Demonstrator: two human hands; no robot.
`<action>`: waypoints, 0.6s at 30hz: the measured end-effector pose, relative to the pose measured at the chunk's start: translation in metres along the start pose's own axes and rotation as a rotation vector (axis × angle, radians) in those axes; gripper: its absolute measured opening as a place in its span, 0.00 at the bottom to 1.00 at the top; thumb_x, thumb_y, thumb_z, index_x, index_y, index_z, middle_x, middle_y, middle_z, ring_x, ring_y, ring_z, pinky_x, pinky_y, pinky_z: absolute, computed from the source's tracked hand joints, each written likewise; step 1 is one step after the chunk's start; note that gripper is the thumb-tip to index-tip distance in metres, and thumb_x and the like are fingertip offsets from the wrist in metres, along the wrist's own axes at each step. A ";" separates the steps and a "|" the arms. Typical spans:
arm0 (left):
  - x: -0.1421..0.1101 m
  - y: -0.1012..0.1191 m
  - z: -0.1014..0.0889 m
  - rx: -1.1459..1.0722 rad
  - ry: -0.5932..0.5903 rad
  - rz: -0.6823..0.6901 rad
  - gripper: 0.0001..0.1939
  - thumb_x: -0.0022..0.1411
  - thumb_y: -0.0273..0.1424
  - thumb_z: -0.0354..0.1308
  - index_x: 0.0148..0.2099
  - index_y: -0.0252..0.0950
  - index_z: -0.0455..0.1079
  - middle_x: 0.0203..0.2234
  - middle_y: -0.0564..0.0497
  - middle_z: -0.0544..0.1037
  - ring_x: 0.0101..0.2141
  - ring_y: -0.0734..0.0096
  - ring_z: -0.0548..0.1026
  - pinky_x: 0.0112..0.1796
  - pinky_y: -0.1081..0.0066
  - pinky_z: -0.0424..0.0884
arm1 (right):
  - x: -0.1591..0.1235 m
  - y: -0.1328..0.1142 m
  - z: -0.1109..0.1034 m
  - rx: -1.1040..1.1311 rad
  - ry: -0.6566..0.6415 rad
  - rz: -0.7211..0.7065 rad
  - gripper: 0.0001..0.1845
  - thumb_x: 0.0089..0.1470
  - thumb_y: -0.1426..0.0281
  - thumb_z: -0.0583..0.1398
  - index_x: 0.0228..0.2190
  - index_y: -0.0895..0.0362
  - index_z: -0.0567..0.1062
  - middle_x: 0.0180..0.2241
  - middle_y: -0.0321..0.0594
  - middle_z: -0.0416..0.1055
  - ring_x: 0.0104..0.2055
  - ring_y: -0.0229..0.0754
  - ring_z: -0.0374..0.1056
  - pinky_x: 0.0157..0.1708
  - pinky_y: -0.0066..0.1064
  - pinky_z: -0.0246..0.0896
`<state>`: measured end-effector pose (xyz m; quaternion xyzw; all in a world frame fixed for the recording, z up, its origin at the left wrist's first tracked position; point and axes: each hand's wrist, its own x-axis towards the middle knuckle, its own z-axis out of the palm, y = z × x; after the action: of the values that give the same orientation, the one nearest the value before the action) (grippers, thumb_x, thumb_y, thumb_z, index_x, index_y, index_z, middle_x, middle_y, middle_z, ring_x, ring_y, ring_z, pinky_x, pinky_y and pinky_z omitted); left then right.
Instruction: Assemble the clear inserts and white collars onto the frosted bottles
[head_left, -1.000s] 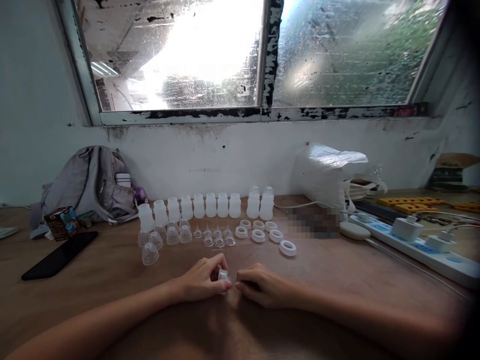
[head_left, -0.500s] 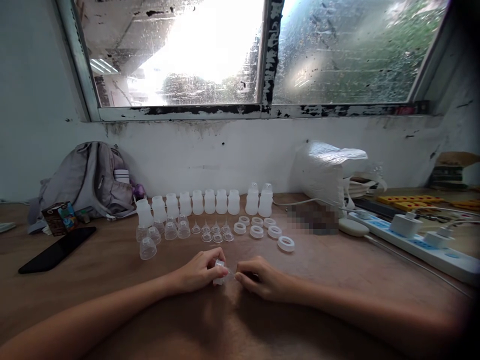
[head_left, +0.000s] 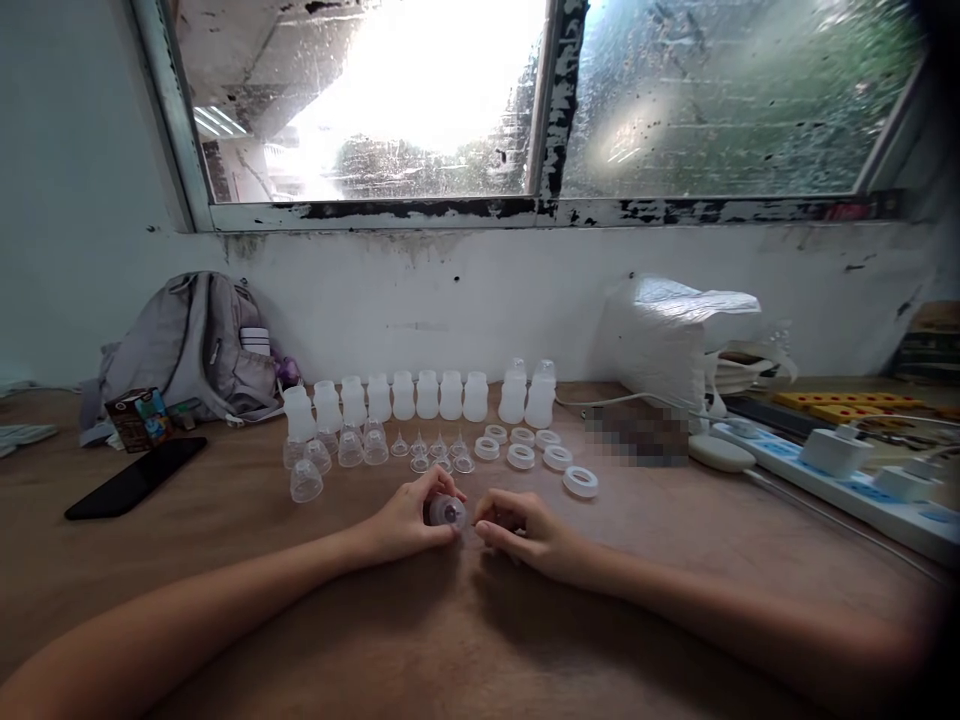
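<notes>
Presently, the left hand [head_left: 405, 522] pinches a translucent bottle collar [head_left: 451, 513] between its thumb and fingers, low over the surface [head_left: 465, 650]. The collar's round face is turned away from the standing bottles [head_left: 451, 397], so its axis seems to run toward the near side and slightly to the right hand [head_left: 529, 535]. This right hand is just beside the collar, thumb and forefinger nearly together; whether they pinch something, I cannot tell.
</notes>
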<state>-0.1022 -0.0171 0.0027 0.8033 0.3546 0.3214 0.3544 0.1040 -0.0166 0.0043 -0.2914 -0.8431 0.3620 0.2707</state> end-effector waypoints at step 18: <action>0.000 0.001 -0.001 0.176 0.099 -0.138 0.21 0.57 0.47 0.44 0.22 0.35 0.53 0.17 0.57 0.56 0.22 0.77 0.56 0.25 0.75 0.52 | 0.127 0.042 -0.086 -0.174 0.630 0.335 0.30 0.44 0.71 0.60 0.48 0.59 0.54 0.22 0.32 0.62 0.17 0.32 0.57 0.17 0.24 0.52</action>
<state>-0.1022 -0.0176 0.0039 0.7882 0.4528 0.3033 0.2858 0.0869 0.1333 0.0543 -0.5445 -0.6865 0.2207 0.4284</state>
